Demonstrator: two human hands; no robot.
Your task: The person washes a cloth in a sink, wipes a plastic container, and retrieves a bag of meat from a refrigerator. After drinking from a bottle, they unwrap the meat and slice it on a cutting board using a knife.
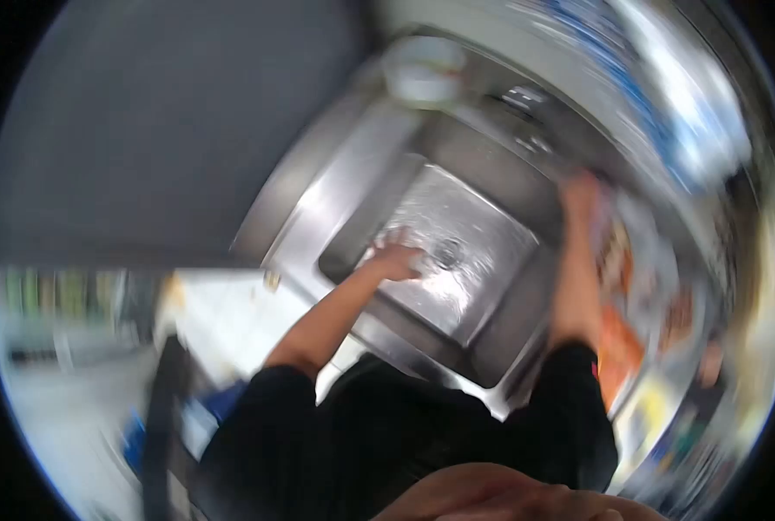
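Note:
Below me is a stainless steel sink (509,343), its floor wet and shiny around a round drain (447,253). My left hand (397,259) hangs over the basin to the left of the drain, fingers spread and nothing visible in it. At the sink's right rim, my right hand (583,187) reaches toward the back, smeared by motion. A pinkish blur shows beside its fingers, and I cannot make out whether it is held. The tap (530,130) at the back of the sink is blurred too.
A pale round container (425,71) stands on the sink's back left corner. Right of the sink lie an orange item (617,352) and clear plastic bags (652,252). A large dark grey panel (161,130) fills the upper left. White floor tiles (231,317) show at lower left.

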